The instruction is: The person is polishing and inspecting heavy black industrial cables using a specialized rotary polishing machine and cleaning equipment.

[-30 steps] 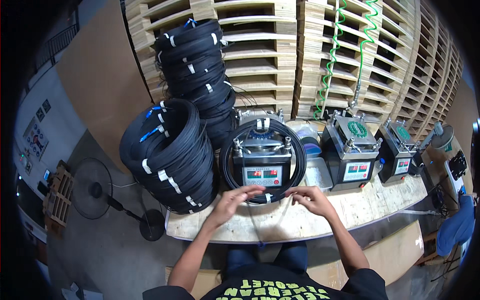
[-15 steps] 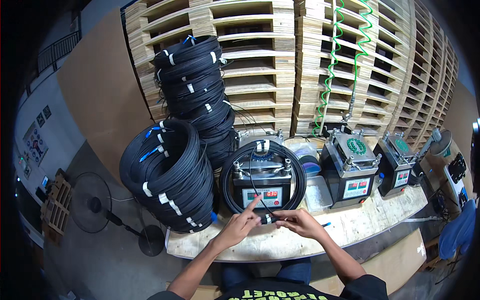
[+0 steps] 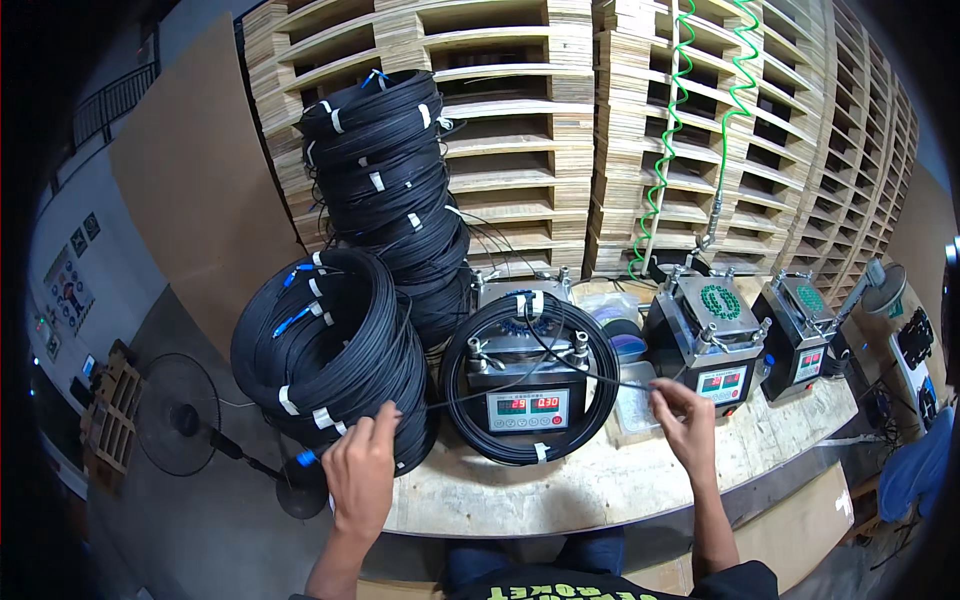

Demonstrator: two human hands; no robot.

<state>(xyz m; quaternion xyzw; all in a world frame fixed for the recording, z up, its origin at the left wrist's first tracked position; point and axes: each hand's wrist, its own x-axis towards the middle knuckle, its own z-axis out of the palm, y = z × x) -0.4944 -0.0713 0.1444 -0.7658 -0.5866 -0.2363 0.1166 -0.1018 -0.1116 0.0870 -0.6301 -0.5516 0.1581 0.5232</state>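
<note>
A coil of black cable (image 3: 603,400), bound with white tape at top and bottom, leans against the front of a metal polishing-type machine (image 3: 527,397) with a lit red display. Two loose lengths of cable run out from the coil, one to each side. My left hand (image 3: 362,470) is closed on the left length, beside the stacked coils; a blue connector (image 3: 306,458) shows just past this hand. On the right, my right hand (image 3: 687,425) pinches the other length between thumb and fingers, in front of a clear plastic tray (image 3: 634,400).
Stacked black cable coils (image 3: 330,370) stand at the left, with a taller stack (image 3: 385,190) behind. Two similar machines (image 3: 708,340) (image 3: 797,325) stand along the wooden table (image 3: 480,505) to the right. Wooden pallets (image 3: 510,150) rise behind; a floor fan (image 3: 180,410) is at far left.
My hands have moved apart from the coil's lower tape, the left toward the stacked coils, the right outward. The two loose cable lengths now stretch out sideways, and the coil's lower tie is uncovered.
</note>
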